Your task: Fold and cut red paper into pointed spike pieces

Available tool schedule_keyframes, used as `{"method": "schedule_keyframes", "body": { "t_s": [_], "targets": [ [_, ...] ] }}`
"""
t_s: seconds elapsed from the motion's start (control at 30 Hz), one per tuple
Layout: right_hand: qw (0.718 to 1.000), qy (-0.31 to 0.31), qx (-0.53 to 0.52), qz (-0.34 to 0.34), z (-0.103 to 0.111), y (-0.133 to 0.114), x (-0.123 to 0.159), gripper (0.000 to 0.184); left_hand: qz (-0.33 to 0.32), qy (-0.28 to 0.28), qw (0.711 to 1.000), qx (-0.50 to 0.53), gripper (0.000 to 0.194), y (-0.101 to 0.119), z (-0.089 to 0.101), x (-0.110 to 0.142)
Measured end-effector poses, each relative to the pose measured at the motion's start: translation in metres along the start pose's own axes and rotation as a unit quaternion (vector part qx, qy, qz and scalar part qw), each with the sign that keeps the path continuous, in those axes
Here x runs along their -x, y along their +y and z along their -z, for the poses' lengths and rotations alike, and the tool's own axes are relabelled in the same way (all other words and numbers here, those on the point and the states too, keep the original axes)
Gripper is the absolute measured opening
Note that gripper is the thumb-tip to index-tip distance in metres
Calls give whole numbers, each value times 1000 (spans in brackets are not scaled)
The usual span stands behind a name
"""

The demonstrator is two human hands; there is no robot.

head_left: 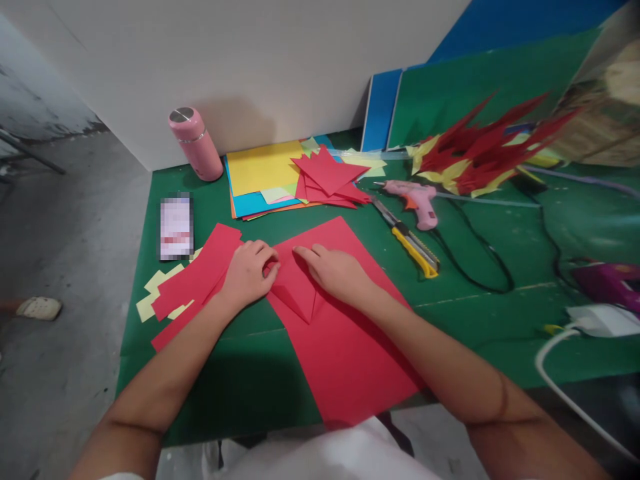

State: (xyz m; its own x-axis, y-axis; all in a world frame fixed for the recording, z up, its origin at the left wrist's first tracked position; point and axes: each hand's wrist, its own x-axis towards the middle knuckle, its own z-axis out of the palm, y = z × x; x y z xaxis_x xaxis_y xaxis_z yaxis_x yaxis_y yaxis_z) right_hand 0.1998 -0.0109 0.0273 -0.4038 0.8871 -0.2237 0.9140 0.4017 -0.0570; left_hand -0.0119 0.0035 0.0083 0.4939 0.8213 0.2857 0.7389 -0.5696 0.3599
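Observation:
A folded piece of red paper (303, 297), its point toward me, lies over a large red sheet (360, 353). My left hand (250, 270) is closed with thumb and fingers curled at the folded piece's left edge. Across from it, my right hand (337, 270) grips the right side, its forefinger reaching over the upper part; the thumb is hidden. Left of my hands lie cut red strips (195, 280) and small pale yellow paper pieces (150, 300).
Behind my hands stand stacked coloured sheets (260, 167) with red cut-outs (330, 177) on top. A pink flask (197, 147), phone (176, 227), utility knife (410, 243), pink glue gun (417, 200) with its cord, paper flames (480, 157) and white plug (600, 321) are around the green table (250, 387).

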Motion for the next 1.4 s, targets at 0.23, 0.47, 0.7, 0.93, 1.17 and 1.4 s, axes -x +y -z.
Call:
{"method": "schedule_keyframes", "body": {
  "t_s": [0.23,0.47,0.7,0.93,1.17,1.4],
  "targets": [
    [1000,-20,3,-7,4,-3,0,51,44,23,997,-51,20,-1,0,1],
    [1000,-4,-9,-3,2,-1,0,50,31,17,999,31,20,-2,0,0],
    [999,26,-38,-19,-5,2,-1,52,-67,-30,989,131,15,-1,0,-1],
    [990,67,-124,-18,-7,6,1,45,-70,-70,987,127,36,-4,1,2],
    [946,152,-284,40,-17,23,-2,35,-72,-114,987,91,42,0,2,3],
    [873,215,-423,114,-25,27,-6,20,-91,-111,978,149,30,-2,-2,1]
  ]
}}
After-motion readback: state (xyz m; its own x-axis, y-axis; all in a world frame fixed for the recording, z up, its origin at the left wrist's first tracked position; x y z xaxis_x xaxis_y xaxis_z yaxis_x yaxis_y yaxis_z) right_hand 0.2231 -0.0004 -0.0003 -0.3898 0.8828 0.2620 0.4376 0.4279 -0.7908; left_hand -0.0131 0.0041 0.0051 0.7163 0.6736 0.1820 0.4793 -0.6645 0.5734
